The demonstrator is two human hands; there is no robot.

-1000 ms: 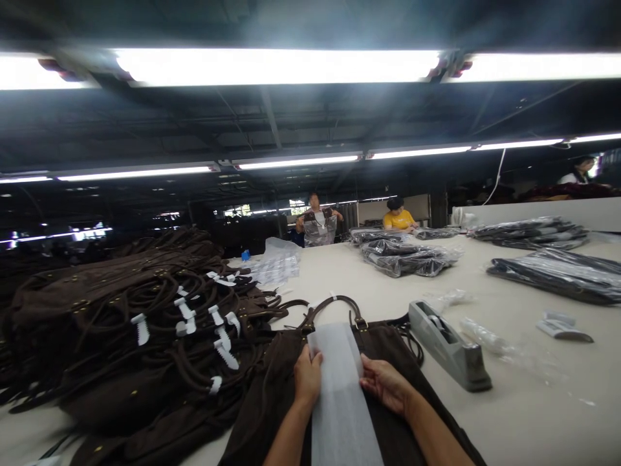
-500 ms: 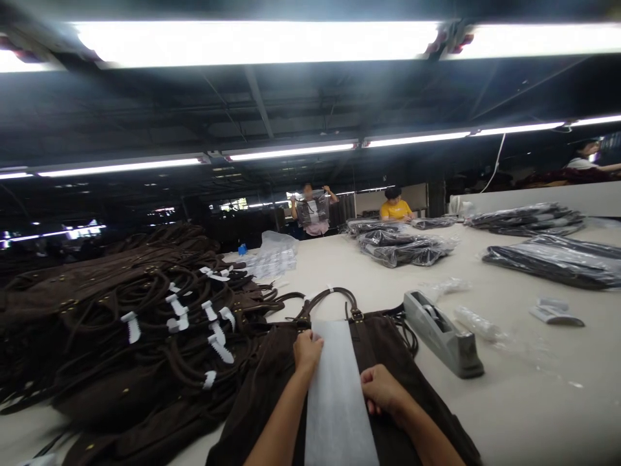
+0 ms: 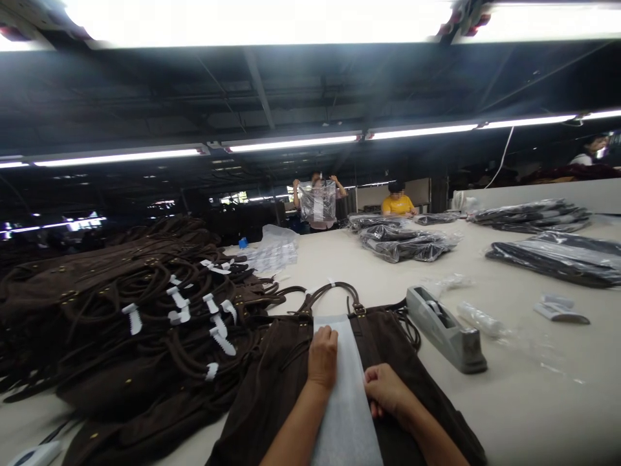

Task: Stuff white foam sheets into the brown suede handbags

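A dark brown bag with looped handles lies flat on the table in front of me. A long white foam strip runs down its middle. My left hand lies on the upper part of the strip, fingers together and pressed down. My right hand holds the strip's right edge lower down, fingers curled round it.
A large heap of brown bags with white tags fills the left. A grey tape dispenser stands to the right of my bag. Plastic-wrapped bags lie further back on the pale table. Two people work at the far end.
My left hand has slid from the strip's left edge onto its top surface. The right hand has dropped slightly and stayed on the right edge. The view has tilted.
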